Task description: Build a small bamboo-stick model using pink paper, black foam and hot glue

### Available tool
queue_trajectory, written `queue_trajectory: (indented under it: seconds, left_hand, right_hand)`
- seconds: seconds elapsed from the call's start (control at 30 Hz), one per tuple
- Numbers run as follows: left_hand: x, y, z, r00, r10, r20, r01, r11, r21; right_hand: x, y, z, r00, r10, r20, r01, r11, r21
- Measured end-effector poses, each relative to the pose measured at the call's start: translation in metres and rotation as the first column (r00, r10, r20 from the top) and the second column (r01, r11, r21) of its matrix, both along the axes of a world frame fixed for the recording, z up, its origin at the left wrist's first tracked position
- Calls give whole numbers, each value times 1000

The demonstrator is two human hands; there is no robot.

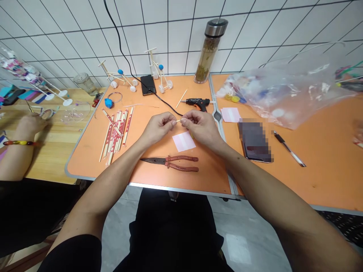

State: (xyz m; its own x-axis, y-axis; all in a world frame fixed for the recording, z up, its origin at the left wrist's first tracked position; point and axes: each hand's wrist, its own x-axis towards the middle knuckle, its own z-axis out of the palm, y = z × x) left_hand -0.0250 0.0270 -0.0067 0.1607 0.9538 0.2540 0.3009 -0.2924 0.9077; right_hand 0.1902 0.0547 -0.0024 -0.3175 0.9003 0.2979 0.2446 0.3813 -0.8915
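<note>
My left hand [159, 127] and my right hand [202, 127] meet over the middle of the orange table [159, 177]. Between their pinched fingertips is a short piece of wooden stick [178, 121], mostly covered by the fingers. Just below lies a pink paper square [181, 142], partly under my right hand. Long-nose pliers [167, 161] with red handles rest nearer the table's front edge. Behind my right hand are a black and orange hot glue gun [198, 102] and a loose wooden stick [181, 98]. Wrapped chopsticks [115, 132] lie in a bunch to the left.
Two small stick-built tricycles [124, 78] stand by the wall near a phone [148, 84]. A tea bottle [209, 53] stands upright behind. Rightward are a plastic bag [283, 90], another phone [255, 141] and a pen [289, 148]. Another person's hand [31, 124] works at left.
</note>
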Motion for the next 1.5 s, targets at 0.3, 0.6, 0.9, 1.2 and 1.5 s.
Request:
queue_trajectory:
  seconds: [0.3, 0.6, 0.9, 1.2, 1.5]
  left_hand:
    - [-2, 5, -3, 991, -23, 131, 33, 997, -76]
    - [-1, 4, 1, 986, -47, 161, 60, 995, -74]
    - [0, 0, 0, 994, -98, 50, 101, 993, -63]
    - [-9, 9, -5, 990, 110, 90, -105, 992, -64]
    - [-7, 8, -3, 987, 142, 81, -135, 988, -78]
  right_hand:
    - [5, 7, 3, 991, -38, -125, 31, 998, -62]
    - [-1, 4, 0, 982, 32, -186, -47, 996, -75]
    - [3, 6, 1, 997, 69, -47, -72, 994, -76]
    - [20, 5, 11, 724, 172, 668, -293, 954, 71]
    - [19, 4, 11, 532, 209, 821, -323, 946, -32]
